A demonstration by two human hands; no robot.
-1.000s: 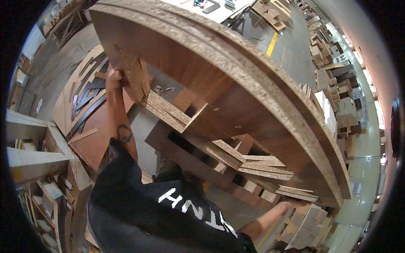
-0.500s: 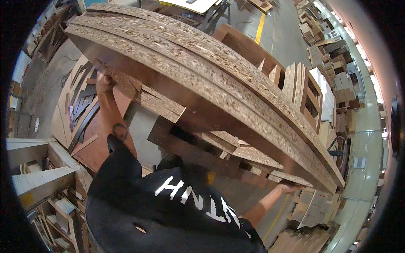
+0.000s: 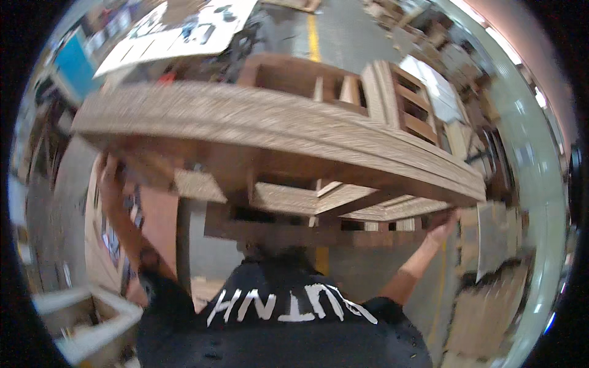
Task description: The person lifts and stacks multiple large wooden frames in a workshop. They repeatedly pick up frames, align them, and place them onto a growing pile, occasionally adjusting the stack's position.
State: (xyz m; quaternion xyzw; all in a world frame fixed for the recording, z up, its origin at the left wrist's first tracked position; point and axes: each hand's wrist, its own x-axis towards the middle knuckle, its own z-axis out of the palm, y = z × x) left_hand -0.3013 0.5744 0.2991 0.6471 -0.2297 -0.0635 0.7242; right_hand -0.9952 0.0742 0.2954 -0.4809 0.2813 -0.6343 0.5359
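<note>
A long stack of chipboard panels (image 3: 276, 116), raw flaky edges toward me and a dark brown underside, spans the view in front of me. Framed openings show beneath it. My left hand (image 3: 109, 175) grips its left end from below, the fingers blurred. At the right end, my right hand (image 3: 443, 226) supports the underside with its fingers partly hidden by the boards. Both arms are stretched out, and the stack tilts slightly down to the right.
Beyond the stack stand brown wooden frames (image 3: 414, 104) and a white-topped work table (image 3: 178, 43). Cardboard stacks (image 3: 488, 306) line the right side. At lower left is a pale wooden crate (image 3: 86, 325); a brown board (image 3: 156, 227) with dark strips lies near my left arm.
The stack has swung from a steep slant to nearly level, its left end lower and its right end higher in view. Both hands have moved with it; the background has shifted left.
</note>
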